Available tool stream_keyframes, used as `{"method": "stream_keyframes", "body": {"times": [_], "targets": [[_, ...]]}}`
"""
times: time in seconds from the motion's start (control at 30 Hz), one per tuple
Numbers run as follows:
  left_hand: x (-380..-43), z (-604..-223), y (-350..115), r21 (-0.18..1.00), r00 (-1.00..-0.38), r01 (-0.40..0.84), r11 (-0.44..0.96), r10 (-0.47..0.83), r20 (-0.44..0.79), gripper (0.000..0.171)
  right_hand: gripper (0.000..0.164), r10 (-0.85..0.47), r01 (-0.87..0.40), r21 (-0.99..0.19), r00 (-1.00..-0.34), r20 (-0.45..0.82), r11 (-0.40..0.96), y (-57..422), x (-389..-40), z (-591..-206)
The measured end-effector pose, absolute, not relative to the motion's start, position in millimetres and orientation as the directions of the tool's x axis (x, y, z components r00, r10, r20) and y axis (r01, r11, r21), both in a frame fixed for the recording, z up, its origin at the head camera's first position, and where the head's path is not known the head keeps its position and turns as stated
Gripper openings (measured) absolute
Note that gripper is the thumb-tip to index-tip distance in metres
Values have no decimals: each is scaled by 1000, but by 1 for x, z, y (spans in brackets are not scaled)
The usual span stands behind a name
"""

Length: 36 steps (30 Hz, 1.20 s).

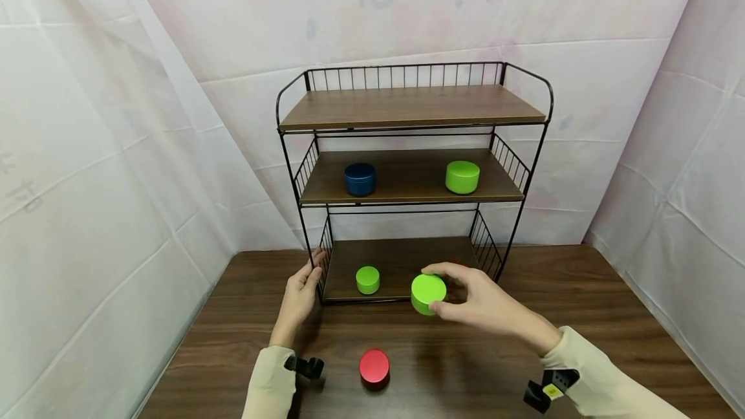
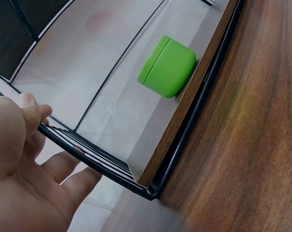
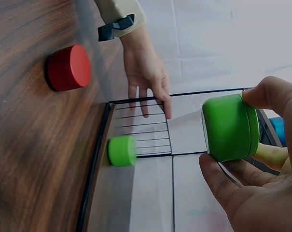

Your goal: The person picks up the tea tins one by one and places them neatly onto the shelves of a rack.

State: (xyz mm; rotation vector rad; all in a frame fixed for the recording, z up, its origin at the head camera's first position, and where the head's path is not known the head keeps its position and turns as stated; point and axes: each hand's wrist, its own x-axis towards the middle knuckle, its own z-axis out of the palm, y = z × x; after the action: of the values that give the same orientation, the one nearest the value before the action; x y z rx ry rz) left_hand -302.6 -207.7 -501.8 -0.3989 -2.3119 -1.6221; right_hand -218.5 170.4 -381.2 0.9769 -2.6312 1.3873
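Note:
My right hand (image 1: 474, 296) pinches a round green lidded tin (image 1: 427, 294) between thumb and fingers, in front of the bottom shelf. In the right wrist view that tin (image 3: 229, 128) fills the grasp, tilted on its side there. With thumb and fingers around the left side frame, my left hand (image 1: 299, 295) holds the black wire shelf rack (image 1: 401, 204). A smaller green tin (image 1: 367, 280) sits at the left of the bottom shelf; the left wrist view shows this tin (image 2: 167, 66) close by. A red tin (image 1: 374, 368) stands on the table in front of the rack.
On the middle shelf are a dark blue tin (image 1: 359, 179) at the left and a green tin (image 1: 462, 177) at the right. Something red (image 1: 458, 264) on the bottom shelf is mostly hidden behind my right hand. White cloth (image 1: 174, 167) hangs around the wooden table (image 1: 233, 335).

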Motion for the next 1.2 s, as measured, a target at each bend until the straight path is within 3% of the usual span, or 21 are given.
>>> {"method": "stream_keyframes", "body": {"times": [0.6, 0.9, 1.2], "targets": [[-291, -483, -203, 861, -923, 375, 345, 56, 380, 41, 49, -484, -503, -777, -823, 296, 379, 173, -221, -339], [-304, -503, -209, 853, -920, 382, 357, 57, 388, 43, 49, -474, -541, -717, -818, 327, 439, 178, -223, -330], [-292, -483, -201, 866, -927, 365, 341, 49, 372, 41, 47, -483, -573, -696, -799, 358, 432, 177, -227, -318]]}}
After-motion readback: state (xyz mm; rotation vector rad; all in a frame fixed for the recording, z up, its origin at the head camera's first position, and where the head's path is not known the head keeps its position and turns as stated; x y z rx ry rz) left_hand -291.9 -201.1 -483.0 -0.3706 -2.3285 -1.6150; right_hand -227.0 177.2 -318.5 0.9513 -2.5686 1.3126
